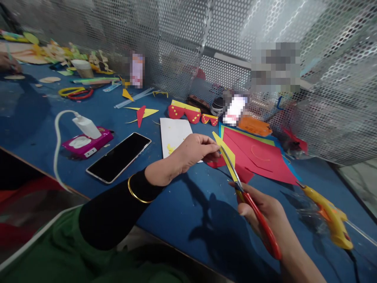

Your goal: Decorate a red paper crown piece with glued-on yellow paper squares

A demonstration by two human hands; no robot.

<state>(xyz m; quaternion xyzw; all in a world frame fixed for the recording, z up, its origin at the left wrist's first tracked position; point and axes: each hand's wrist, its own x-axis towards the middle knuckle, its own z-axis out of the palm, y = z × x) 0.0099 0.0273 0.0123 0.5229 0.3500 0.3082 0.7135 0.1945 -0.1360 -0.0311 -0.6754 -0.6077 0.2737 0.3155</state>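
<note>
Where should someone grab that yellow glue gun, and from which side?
Probably by its handle, the end where the black cord leaves, coming from the near side: the glue gun lies with its nozzle pointing away, toward the red sheet.

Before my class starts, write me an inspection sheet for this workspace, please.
Surface: blue table, small scraps on it.
Job's things: yellow paper at the blades of red-handled scissors.
Clutter: dark-screened phone, glue gun, coloured sheets, glasses-shaped paper cutouts.
Hands: left hand pinches the yellow paper; right hand holds the scissors.
Cables: white cable from a plug in a purple socket block; black cord at the glue gun.
Surroundings: perforated screen behind; another person's hand at far left.
</note>
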